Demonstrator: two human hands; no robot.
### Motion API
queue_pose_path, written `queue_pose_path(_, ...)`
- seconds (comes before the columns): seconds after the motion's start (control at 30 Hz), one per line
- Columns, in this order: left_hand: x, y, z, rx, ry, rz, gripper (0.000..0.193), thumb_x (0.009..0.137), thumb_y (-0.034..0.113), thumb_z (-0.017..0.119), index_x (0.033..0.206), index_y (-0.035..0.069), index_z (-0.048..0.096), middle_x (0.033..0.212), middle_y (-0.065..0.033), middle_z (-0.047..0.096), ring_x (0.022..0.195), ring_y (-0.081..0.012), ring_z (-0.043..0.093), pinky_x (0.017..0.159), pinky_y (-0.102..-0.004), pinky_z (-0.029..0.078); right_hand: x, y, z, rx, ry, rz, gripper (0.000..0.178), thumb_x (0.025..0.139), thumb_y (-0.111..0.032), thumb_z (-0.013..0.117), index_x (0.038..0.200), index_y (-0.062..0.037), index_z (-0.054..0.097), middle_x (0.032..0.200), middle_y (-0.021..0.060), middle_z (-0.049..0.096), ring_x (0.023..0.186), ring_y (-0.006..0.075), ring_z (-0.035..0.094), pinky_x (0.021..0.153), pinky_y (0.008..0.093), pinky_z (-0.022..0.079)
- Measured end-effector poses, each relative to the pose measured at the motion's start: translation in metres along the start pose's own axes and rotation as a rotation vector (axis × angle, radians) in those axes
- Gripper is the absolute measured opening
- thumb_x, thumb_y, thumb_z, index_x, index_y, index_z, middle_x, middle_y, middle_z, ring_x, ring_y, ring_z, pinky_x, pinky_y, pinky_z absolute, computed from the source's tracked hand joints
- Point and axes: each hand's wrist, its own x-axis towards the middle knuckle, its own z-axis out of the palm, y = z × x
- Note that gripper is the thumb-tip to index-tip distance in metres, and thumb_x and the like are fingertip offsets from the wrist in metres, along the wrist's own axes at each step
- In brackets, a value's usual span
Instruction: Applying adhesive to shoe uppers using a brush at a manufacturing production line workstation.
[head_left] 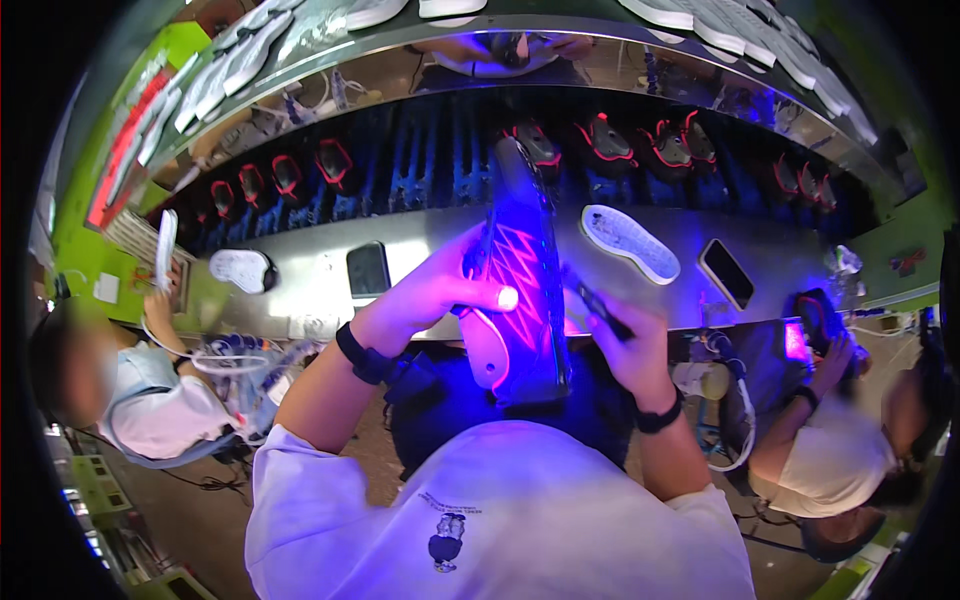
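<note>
shoe (527, 285) clamped in left hand (438, 290), one tool (598, 305) gripped in right hand (638, 352), two phones (727, 273)

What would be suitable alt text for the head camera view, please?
The person's left hand holds a pink-patterned shoe in violet light; the right hand grips a slim dark tool. Two phones and white soles lie on the metal bench.

On bench (315, 260): phones (368, 270) 2 | soles (630, 245) 2 | held: shoe (535, 300) 1
</note>
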Motion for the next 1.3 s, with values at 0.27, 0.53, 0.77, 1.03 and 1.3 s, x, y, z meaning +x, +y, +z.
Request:
queue_pose_path(0.27, 0.076, 0.042, -0.112, 0.528, 0.700, -0.387, 0.078, 0.079, 0.027, 0.082, 0.144, 0.002, 0.047, 0.116, -0.0114, 0.069, 0.095, -0.0215, 0.071, 0.080, -0.0361, 0.059, -0.050, 0.097, -0.036, 0.012, -0.003, 0.256, 0.045, 0.089, 0.000, 0.069, 0.133, 0.0048, 0.061, 0.111, 0.0151, 0.074, 0.102, 0.0204, 0.069, 0.095, 0.0327, 0.052)
queue_pose_path(0.53, 0.126, 0.028, -0.328, 1.438, 0.849, -0.752, 0.073, 0.079, 0.052, 0.070, 0.135, 0.007, 0.058, 0.109, -0.0149, 0.073, 0.100, -0.0282, 0.072, 0.093, -0.0398, 0.056, -0.051, 0.106, -0.059, 0.278, 0.114, 0.567, 0.051, 0.094, 0.004, 0.056, 0.144, 0.0001, 0.053, 0.095, 0.0071, 0.069, 0.060, 0.0050, 0.053, 0.052, 0.0204, 0.043)
queue_pose_path(0.77, 0.225, 0.009, -0.271, 1.580, 0.841, -0.022, 0.052, 0.094, 0.050, 0.059, 0.129, 0.011, 0.064, 0.134, -0.0150, 0.064, 0.116, -0.0337, 0.063, 0.100, -0.0439, 0.050, -0.063, 0.118, -0.055, 0.236, 0.287, 0.681, 0.049, 0.094, 0.004, 0.057, 0.143, -0.0016, 0.054, 0.092, 0.0058, 0.070, 0.059, 0.0069, 0.056, 0.052, 0.0214, 0.045)
queue_pose_path(1.03, 0.332, -0.093, -0.263, 1.601, 0.939, -0.042, 0.040, 0.089, 0.040, 0.062, 0.110, 0.008, 0.072, 0.110, -0.0157, 0.074, 0.109, -0.0329, 0.069, 0.090, -0.0444, 0.057, -0.030, 0.099, -0.016, 0.185, 0.093, 0.500, 0.051, 0.096, 0.000, 0.059, 0.146, -0.0024, 0.050, 0.091, 0.0050, 0.070, 0.062, 0.0056, 0.056, 0.051, 0.0209, 0.044)
queue_pose_path(1.3, 0.254, 0.001, -0.223, 0.754, 0.706, -0.408, 0.038, 0.087, 0.046, 0.063, 0.112, 0.018, 0.066, 0.103, -0.0012, 0.067, 0.093, -0.0183, 0.067, 0.073, -0.0424, 0.060, -0.038, 0.118, -0.036, 0.261, 0.152, 0.583, 0.047, 0.096, 0.002, 0.060, 0.143, -0.0017, 0.053, 0.087, 0.0015, 0.064, 0.064, 0.0059, 0.054, 0.059, 0.0236, 0.046)
